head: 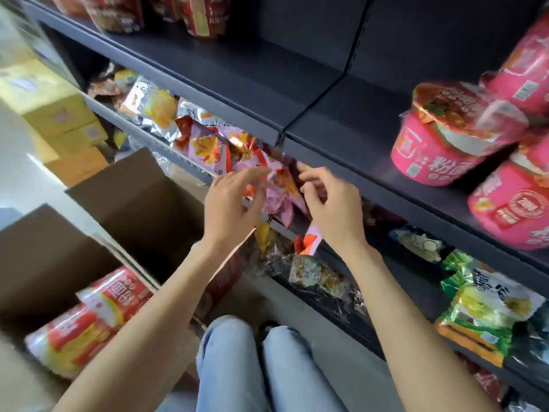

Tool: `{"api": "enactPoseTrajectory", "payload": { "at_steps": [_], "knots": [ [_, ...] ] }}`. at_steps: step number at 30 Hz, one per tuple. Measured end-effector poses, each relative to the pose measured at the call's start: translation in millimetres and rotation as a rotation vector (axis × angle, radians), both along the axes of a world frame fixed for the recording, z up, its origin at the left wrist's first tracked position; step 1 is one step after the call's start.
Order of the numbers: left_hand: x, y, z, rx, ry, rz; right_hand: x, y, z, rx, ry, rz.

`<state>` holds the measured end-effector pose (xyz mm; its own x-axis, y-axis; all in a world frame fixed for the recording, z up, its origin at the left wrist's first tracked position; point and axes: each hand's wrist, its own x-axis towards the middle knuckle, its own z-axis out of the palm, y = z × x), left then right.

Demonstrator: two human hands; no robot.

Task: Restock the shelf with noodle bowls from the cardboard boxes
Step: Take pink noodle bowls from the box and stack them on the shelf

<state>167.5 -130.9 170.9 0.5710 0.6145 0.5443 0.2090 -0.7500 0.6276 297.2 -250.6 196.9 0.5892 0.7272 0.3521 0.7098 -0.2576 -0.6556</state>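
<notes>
Pink noodle bowls (445, 141) stand stacked on the right end of the dark shelf (341, 138). Red-and-white noodle bowls (89, 319) lie in an open cardboard box (44, 263) at the lower left. My left hand (234, 203) and my right hand (329, 203) hover side by side in front of the shelf edge, near the pink snack bags (276, 200) on the level below. Both hands have loosely curled fingers and hold nothing that I can see.
A second open cardboard box (142, 197) stands behind the first. Yellow cartons (56, 114) are stacked at the far left. Snack bags fill the lower shelves, with green bags (481, 310) at the right. More red bowls (202, 16) sit at the top. My knees (252, 367) are below.
</notes>
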Motion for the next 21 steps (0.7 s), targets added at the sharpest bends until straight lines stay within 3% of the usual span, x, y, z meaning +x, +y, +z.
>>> {"api": "enactPoseTrajectory", "payload": {
  "at_steps": [7,12,16,21],
  "knots": [
    [-149,103,-117,-0.093,0.533,0.391,-50,140,-101,-0.553,-0.122,0.619],
    [-186,142,-189,-0.202,0.878,0.673,-73,244,-192,-0.852,-0.471,1.003],
    [-197,153,-236,-0.284,0.898,0.738,-96,304,-282,-1.068,-0.685,1.229],
    [-211,159,-260,-0.133,0.825,0.776,-132,341,-387,-1.208,-0.622,1.276]
  ]
}}
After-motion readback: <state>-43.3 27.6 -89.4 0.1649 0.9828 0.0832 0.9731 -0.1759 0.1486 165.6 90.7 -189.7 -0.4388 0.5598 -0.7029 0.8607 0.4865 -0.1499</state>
